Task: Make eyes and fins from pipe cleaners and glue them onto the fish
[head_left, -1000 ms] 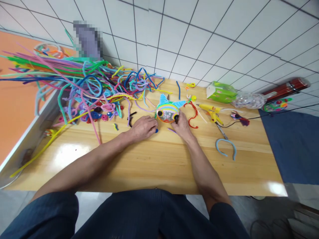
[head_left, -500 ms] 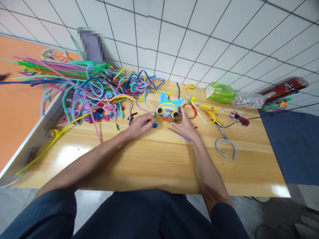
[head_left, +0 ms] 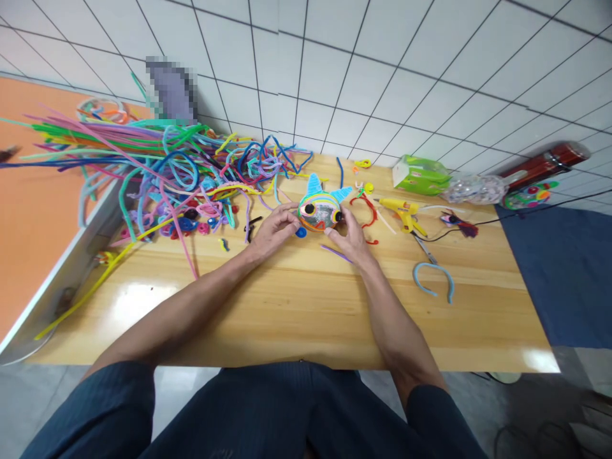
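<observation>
Between my hands is a round craft animal face (head_left: 324,213) with blue pointed ears, black-and-yellow eyes, a striped band on top and a red mouth. My left hand (head_left: 276,231) grips its left edge with fingers and thumb. At the opposite edge, my right hand (head_left: 352,241) is closed round the side, thumb in front. Part of each hand's fingers is hidden behind the face. Just below it lies a small blue coil (head_left: 301,233). A purple pipe cleaner (head_left: 336,253) rests on the table near my right thumb.
A big heap of pipe cleaners (head_left: 186,162) fills the left of the wooden table (head_left: 296,312). To the right are a yellow glue gun (head_left: 401,213), scissors (head_left: 424,248), a blue curved pipe cleaner (head_left: 434,266), a green packet (head_left: 421,175) and a dark red flask (head_left: 545,167). White tiled wall stands behind.
My left hand has moved up and right from beside the blue coil onto the face's left edge. My right hand has closed in on the other side.
</observation>
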`<action>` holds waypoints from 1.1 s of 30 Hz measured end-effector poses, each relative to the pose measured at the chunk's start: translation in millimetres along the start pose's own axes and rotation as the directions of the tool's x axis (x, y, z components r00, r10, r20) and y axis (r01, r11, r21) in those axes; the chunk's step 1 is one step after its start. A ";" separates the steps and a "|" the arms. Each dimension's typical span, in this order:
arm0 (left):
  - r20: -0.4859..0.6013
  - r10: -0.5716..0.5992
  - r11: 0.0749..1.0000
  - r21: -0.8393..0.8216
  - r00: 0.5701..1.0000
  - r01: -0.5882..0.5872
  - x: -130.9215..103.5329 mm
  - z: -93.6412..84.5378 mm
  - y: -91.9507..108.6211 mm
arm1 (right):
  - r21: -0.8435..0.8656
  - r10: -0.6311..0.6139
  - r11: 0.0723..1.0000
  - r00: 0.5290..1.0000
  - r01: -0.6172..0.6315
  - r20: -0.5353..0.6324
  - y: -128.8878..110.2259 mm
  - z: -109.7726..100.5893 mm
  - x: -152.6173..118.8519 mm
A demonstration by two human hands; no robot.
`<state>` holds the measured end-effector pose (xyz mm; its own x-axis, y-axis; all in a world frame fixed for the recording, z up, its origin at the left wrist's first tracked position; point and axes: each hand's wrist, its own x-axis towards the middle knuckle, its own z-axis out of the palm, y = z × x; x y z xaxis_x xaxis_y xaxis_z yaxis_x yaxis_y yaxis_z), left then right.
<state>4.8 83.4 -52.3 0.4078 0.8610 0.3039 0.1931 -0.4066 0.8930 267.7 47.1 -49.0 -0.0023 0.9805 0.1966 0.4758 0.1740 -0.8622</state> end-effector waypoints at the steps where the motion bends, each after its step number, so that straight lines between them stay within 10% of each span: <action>1: 0.000 -0.009 1.000 0.002 1.000 0.009 0.4 0.3 -0.5 | 0.012 0.001 1.000 1.000 -0.001 0.001 -0.7 -0.2 -0.1; 9: -0.073 -0.063 0.997 -0.053 0.995 0.059 2.4 -0.7 -1.5 | 0.061 0.031 0.998 0.999 -0.030 -0.009 2.7 -2.7 5.5; 15: -0.193 -0.221 0.953 -0.250 0.956 0.170 -0.5 -8.0 38.9 | -0.080 -0.100 0.994 0.882 0.071 -0.460 -57.3 -21.1 -5.9; 21: -0.163 -0.358 0.829 -0.508 0.919 0.233 -15.5 4.7 96.5 | 0.111 -0.086 0.987 0.961 0.119 -0.264 -124.7 -1.4 -54.0; 33: -0.013 -0.330 0.773 -0.578 0.944 0.263 -46.8 36.4 119.8 | 0.317 0.005 0.944 0.959 0.088 -0.282 -93.6 21.9 -88.9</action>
<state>41.3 -16.7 28.3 0.3099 0.9508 -0.0038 -0.2596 0.0885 0.9616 204.1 -54.3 4.0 0.2483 0.9158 0.3156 0.1701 0.2796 -0.9449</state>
